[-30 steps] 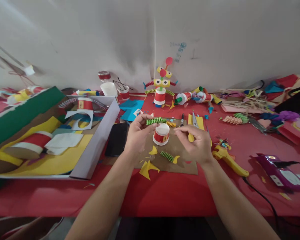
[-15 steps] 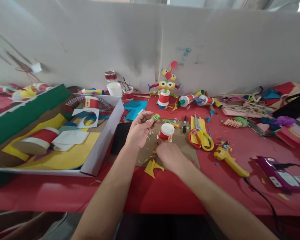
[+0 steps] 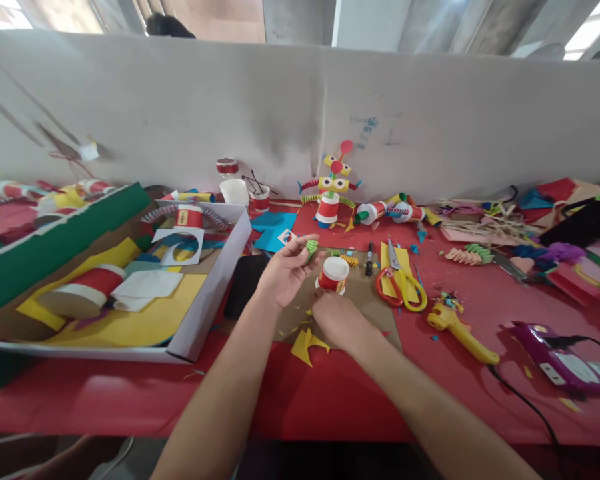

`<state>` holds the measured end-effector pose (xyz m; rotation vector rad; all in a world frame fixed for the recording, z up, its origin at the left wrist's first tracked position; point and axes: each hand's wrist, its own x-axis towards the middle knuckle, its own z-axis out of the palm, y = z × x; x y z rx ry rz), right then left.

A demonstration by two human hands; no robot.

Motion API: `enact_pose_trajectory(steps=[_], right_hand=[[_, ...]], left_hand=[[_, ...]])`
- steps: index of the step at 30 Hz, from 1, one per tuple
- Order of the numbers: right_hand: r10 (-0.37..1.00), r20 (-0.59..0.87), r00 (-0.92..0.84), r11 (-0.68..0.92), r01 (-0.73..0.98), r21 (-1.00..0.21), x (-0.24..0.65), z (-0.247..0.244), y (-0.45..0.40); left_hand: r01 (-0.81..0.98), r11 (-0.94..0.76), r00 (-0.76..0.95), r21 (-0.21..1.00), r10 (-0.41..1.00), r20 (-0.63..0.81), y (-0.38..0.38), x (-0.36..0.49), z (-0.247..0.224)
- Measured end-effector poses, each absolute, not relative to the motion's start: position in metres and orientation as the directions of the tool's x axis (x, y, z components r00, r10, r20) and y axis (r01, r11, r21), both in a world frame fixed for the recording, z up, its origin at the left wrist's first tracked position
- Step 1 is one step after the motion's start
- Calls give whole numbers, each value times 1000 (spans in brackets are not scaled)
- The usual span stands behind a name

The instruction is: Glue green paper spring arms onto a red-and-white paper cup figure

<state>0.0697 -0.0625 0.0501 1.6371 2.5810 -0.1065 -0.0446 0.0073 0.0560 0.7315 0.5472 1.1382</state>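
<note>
Left hand [image 3: 286, 275] pinches green pleated paper strip [image 3: 312, 249] between fingers at center frame; right hand [image 3: 339, 319], fingers hidden, grip unclear, just below red-and-white paper cup [image 3: 333, 275].

Left fingers [image 3: 297, 258] hold green coil [image 3: 312, 249] near cup [image 3: 335, 273].

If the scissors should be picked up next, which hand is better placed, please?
Probably the right hand: it is closer to the scissors. The left hand is farther away and holds green folded paper. What the right hand holds, if anything, is hidden.
</note>
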Motion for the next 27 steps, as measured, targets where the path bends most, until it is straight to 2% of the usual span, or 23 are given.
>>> enact_pose_trajectory(steps=[5,10,15,22,27], right_hand=[[920,-45,-388,387,921,-46,74,60,-73],[960,105,-260,276,941,-196,101,60,-88],[970,196,-141,201,922,-332,119,57,-97],[935,307,-175,304,842,-446,118,54,-104],[915,403,2,296,676,-675,116,56,-89]], left_hand=[[-694,333,332,639,935,-127,10,-50,58],[-731,359,289,581,933,-212,11,-50,56],[-771,376,307,514,927,-216,10,-48,55],[-756,358,309,548,933,-184,8,-50,58],[-711,310,346,632,936,-69,7,-48,53]])
